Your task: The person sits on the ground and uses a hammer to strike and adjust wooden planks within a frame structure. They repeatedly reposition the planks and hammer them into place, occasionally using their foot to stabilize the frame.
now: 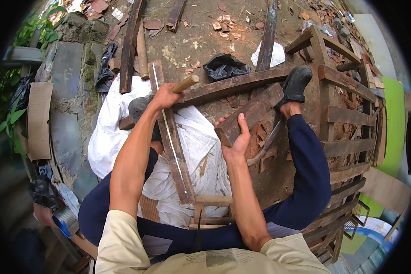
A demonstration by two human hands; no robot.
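My left hand (165,96) is closed around a round wooden handle (187,83); the rest of that tool is hidden. Below this hand a dark wooden strip (172,141) with a white line along it slants over white sacking. My right hand (236,139) grips the near end of a thick dark wood block (255,109), thumb on its top face. The block's far end lies by my right clog (297,82), near a long dark beam (233,90). On the ground beside the block is a curved wooden-handled tool with a metal blade (274,136).
A slatted wooden frame (349,116) stands at the right. White sacking (192,150) covers the ground between my legs, near a small wooden stool (213,201). A black plastic bag (226,67) and wood chips (224,25) lie ahead. A concrete wall (66,105) runs along the left.
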